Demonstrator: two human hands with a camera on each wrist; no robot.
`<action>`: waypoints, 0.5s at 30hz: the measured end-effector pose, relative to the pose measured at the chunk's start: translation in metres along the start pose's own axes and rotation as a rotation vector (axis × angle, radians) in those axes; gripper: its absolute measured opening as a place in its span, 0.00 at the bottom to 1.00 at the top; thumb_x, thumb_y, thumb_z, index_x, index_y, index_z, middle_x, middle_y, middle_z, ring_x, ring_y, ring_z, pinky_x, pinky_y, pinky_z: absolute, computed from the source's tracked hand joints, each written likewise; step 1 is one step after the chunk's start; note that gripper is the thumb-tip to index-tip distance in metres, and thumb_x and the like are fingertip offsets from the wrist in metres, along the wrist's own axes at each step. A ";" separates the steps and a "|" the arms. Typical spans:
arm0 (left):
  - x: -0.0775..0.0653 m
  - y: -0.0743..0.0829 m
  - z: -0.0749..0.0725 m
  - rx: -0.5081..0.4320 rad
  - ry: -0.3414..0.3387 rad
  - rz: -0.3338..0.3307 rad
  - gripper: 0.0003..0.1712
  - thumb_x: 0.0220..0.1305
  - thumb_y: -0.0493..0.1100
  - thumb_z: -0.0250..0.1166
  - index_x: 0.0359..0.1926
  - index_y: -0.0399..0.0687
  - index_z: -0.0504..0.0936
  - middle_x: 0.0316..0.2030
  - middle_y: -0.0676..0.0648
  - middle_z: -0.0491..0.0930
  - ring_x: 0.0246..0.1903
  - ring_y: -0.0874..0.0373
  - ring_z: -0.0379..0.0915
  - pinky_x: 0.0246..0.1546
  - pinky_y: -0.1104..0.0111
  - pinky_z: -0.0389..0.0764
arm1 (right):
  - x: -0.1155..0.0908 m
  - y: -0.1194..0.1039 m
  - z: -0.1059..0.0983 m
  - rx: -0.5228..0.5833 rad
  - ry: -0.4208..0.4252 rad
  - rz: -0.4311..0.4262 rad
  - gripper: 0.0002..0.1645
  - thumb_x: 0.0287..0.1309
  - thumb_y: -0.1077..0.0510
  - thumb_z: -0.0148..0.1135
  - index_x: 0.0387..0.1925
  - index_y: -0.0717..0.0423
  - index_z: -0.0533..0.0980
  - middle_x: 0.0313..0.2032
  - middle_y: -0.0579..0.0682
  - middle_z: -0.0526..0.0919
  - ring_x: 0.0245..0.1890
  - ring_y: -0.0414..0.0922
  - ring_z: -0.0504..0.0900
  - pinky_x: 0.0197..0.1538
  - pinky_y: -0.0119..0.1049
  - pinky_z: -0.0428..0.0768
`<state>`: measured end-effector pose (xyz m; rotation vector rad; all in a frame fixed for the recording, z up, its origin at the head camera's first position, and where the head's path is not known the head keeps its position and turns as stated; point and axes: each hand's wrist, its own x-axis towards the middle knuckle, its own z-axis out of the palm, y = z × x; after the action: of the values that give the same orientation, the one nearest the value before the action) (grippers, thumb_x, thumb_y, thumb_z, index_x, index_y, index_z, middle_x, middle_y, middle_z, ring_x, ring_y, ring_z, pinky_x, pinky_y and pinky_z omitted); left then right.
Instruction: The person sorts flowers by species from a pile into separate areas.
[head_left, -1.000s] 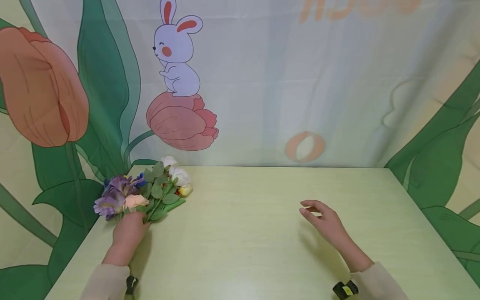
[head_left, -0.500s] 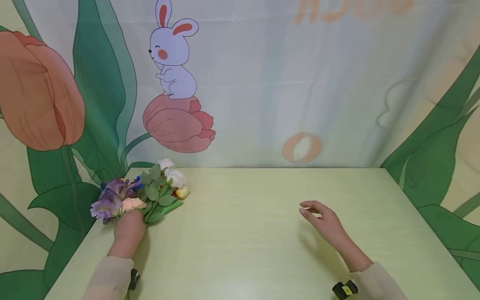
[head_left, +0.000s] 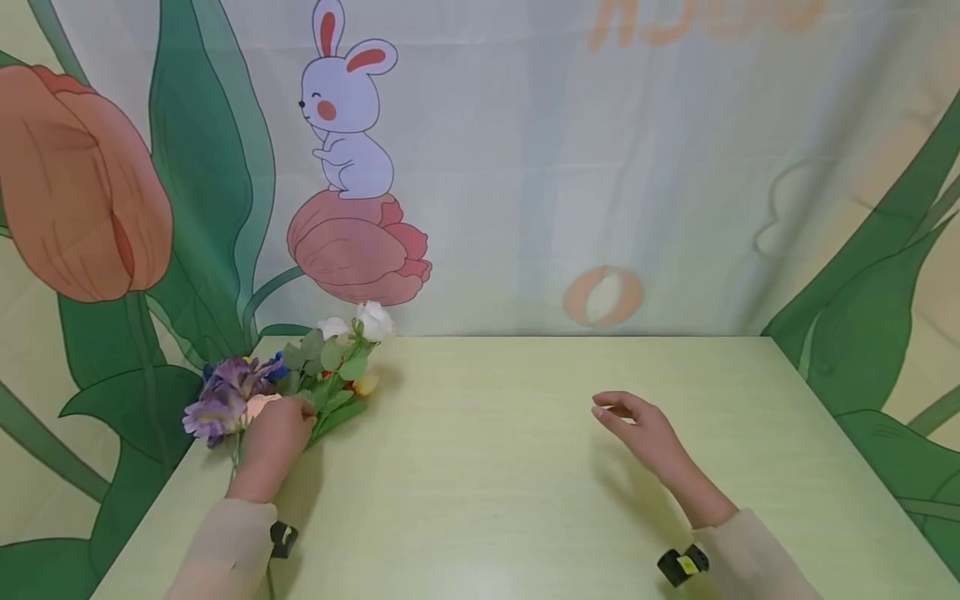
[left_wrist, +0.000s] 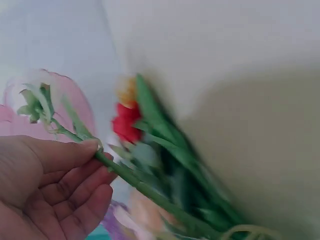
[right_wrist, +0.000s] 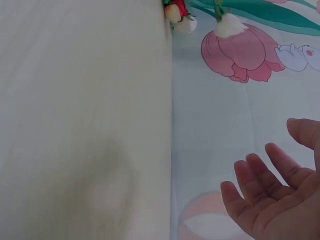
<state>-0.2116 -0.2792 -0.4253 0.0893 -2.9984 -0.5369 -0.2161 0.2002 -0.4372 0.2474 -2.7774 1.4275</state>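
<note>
My left hand (head_left: 272, 440) pinches the green stem (left_wrist: 134, 180) of an artificial white rose (head_left: 374, 322) between thumb and fingers. Its bloom rises above the other flowers, overlapping the backdrop; the right wrist view catches the white rose (right_wrist: 230, 26) at the top. Beneath and around this hand lie purple flowers (head_left: 217, 408), a peach bloom (head_left: 260, 406), a second white bloom (head_left: 332, 327) and a yellow bud (head_left: 367, 383). A red flower (left_wrist: 126, 122) shows beside the stem. Over the table's right half hovers my right hand (head_left: 641, 433), holding nothing, its fingers loosely bent.
The pale table (head_left: 480, 483) meets a printed cloth backdrop (head_left: 495, 167) along its far edge. Flowers occupy the table's back left corner. Each wrist carries a small black camera (head_left: 283, 540).
My left hand has risen and shifted right, raising the white rose out of the pile. The right hand has moved slightly up and left. The head view has shifted a little.
</note>
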 end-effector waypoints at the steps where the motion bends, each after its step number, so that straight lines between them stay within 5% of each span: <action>1: 0.001 0.003 0.000 -0.008 0.010 0.009 0.12 0.66 0.34 0.59 0.46 0.31 0.84 0.43 0.31 0.85 0.38 0.38 0.82 0.38 0.49 0.83 | 0.002 -0.002 0.001 0.011 0.000 -0.005 0.25 0.69 0.47 0.57 0.59 0.58 0.76 0.56 0.59 0.82 0.58 0.57 0.78 0.55 0.50 0.80; 6: 0.006 0.026 -0.003 -0.088 0.084 0.070 0.12 0.66 0.35 0.61 0.46 0.30 0.84 0.42 0.32 0.86 0.37 0.39 0.83 0.37 0.51 0.83 | 0.011 -0.013 0.008 0.073 -0.015 -0.033 0.23 0.68 0.50 0.60 0.58 0.58 0.77 0.56 0.58 0.82 0.56 0.56 0.80 0.54 0.43 0.81; 15: 0.020 0.058 -0.005 -0.152 0.155 0.080 0.11 0.67 0.37 0.63 0.44 0.34 0.86 0.39 0.36 0.87 0.35 0.44 0.82 0.37 0.54 0.82 | 0.021 -0.034 0.016 0.115 -0.031 -0.066 0.22 0.67 0.50 0.60 0.58 0.57 0.77 0.55 0.58 0.83 0.57 0.56 0.80 0.58 0.50 0.80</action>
<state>-0.2335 -0.2284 -0.3987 -0.0007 -2.7871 -0.7108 -0.2313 0.1644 -0.4172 0.3626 -2.6871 1.5823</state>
